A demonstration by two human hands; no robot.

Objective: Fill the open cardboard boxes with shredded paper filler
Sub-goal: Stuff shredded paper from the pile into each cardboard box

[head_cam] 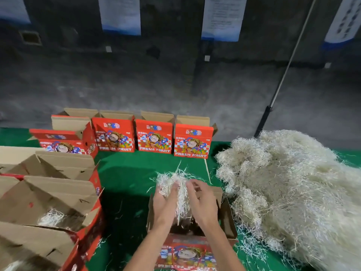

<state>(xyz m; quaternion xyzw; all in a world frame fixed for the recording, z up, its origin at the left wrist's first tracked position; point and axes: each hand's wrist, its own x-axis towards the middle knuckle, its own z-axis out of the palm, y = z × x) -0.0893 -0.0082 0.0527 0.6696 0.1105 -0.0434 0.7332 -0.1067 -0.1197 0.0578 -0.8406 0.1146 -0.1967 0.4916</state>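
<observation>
Dim grey concrete wall behind, stained and patchy. White-and-blue printed paper notices hung along top. Thin pale pole with black base leaning diagonally at right. Green cloth-covered table surface in foreground. Lighting low.

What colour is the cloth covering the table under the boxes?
Green; the table cover shows plainly in the head view, between the red boxes and the shredded paper pile.

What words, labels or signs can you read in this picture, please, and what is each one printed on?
"FRESH FRUIT": front of the red boxes standing in a row at the back of the green table.
Same words, partly cut off: front of the open box under the hands.
Small print at the box tops: blurred.
Wall posters: too blurred to read.
</observation>
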